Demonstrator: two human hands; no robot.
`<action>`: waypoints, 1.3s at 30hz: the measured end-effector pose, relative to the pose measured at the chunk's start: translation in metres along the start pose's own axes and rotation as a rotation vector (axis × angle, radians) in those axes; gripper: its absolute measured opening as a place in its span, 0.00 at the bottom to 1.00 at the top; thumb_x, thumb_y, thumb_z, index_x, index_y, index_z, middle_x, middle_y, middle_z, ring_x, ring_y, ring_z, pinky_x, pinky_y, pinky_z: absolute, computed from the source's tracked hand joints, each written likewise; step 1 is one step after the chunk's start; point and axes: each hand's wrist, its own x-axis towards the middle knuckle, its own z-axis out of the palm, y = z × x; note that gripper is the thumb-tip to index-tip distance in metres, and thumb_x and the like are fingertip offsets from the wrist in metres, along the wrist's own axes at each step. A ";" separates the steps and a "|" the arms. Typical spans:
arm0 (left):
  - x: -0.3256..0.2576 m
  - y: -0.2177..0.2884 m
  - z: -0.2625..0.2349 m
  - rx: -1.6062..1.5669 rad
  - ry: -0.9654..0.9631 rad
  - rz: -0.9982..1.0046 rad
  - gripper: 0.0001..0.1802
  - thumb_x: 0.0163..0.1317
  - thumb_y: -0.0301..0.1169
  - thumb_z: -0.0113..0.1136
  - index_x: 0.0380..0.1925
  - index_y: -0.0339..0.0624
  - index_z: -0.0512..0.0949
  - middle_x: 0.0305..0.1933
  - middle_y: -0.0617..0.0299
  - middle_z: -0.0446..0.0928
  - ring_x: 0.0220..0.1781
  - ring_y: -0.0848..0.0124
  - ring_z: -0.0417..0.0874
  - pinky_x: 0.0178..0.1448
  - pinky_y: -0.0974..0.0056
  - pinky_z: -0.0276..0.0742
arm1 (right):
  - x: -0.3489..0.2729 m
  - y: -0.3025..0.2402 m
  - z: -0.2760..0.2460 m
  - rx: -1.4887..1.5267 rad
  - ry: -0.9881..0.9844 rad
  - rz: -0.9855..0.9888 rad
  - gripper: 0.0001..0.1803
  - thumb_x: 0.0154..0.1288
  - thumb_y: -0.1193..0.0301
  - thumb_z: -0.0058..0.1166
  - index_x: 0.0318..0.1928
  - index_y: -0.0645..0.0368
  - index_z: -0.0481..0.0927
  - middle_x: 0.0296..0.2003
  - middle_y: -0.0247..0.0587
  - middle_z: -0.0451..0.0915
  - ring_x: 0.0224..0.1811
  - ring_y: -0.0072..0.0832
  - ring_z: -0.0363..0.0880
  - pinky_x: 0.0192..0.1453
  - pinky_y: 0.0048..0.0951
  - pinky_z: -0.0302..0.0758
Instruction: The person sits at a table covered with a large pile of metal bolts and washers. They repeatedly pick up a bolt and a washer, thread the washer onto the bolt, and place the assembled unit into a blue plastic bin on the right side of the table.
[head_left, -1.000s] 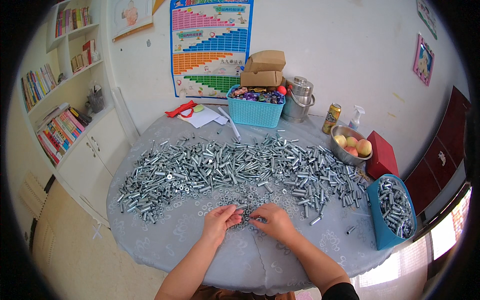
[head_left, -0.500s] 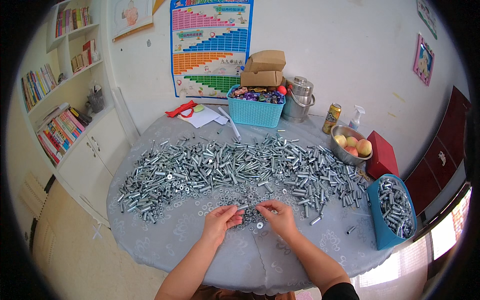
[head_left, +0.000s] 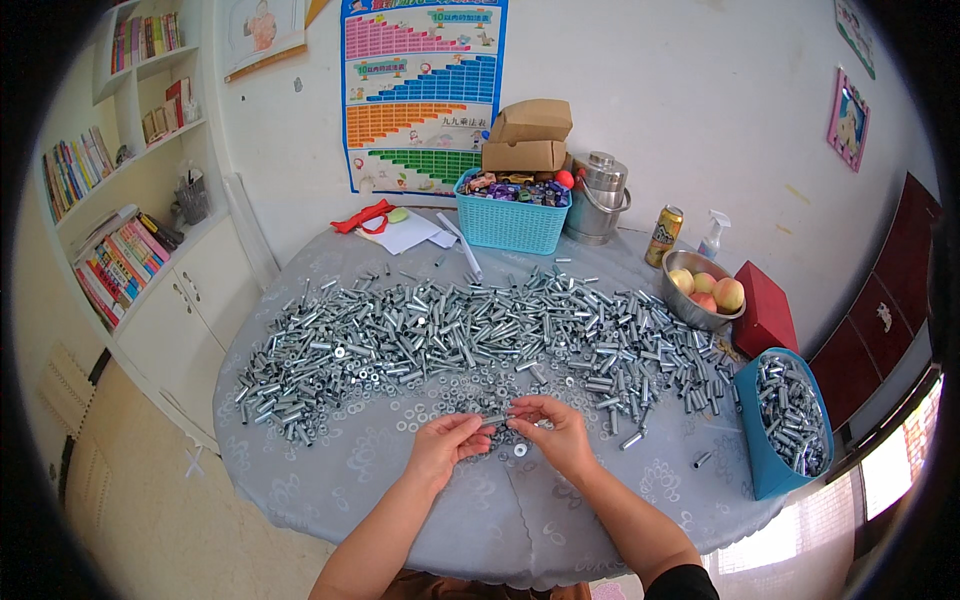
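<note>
In the middle of the near table, my left hand (head_left: 446,448) pinches a silvery metal bolt (head_left: 492,420) between thumb and fingers, its length pointing toward the right hand. My right hand (head_left: 556,438) is closed at the other end of that bolt, thumb and fingertips together. Whatever small part sits in those fingertips is too small to make out. Under and behind both hands lie loose nuts and washers (head_left: 468,391). Farther back spreads a wide heap of metal bolts and sleeves (head_left: 440,325). One flat washer (head_left: 520,451) rests just below the right fingers.
At the right edge stands a blue bin (head_left: 762,440) full of bolts. Behind it are a red box (head_left: 765,310), a steel bowl (head_left: 705,318) of fruit, a can (head_left: 664,237) and a spray bottle (head_left: 712,235). A turquoise basket (head_left: 510,228) and a metal pot (head_left: 598,200) stand at the back.
My right fingers have shifted up slightly and closed in around the bolt's right end. The bolt has moved a little in the left hand, which stays in nearly the same place.
</note>
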 end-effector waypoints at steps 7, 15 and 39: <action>0.003 -0.002 -0.004 -0.057 0.019 0.071 0.10 0.59 0.27 0.57 0.38 0.32 0.76 0.37 0.48 0.79 0.30 0.70 0.81 0.37 0.68 0.81 | 0.001 -0.003 -0.010 -0.461 -0.299 0.146 0.13 0.50 0.67 0.64 0.37 0.57 0.81 0.32 0.35 0.81 0.32 0.23 0.77 0.35 0.23 0.73; 0.001 0.002 -0.001 -0.072 0.036 0.062 0.09 0.59 0.26 0.57 0.37 0.32 0.76 0.37 0.47 0.79 0.30 0.70 0.81 0.37 0.68 0.81 | -0.008 0.005 -0.007 -0.777 -0.448 -0.209 0.12 0.51 0.60 0.61 0.33 0.54 0.81 0.30 0.36 0.79 0.32 0.31 0.78 0.34 0.29 0.74; -0.003 0.000 0.015 0.155 -0.009 0.131 0.10 0.58 0.26 0.57 0.37 0.29 0.76 0.34 0.49 0.79 0.30 0.68 0.81 0.36 0.68 0.81 | 0.000 0.002 -0.016 -0.314 -0.162 0.176 0.11 0.59 0.67 0.56 0.34 0.63 0.80 0.29 0.41 0.80 0.29 0.25 0.77 0.35 0.25 0.73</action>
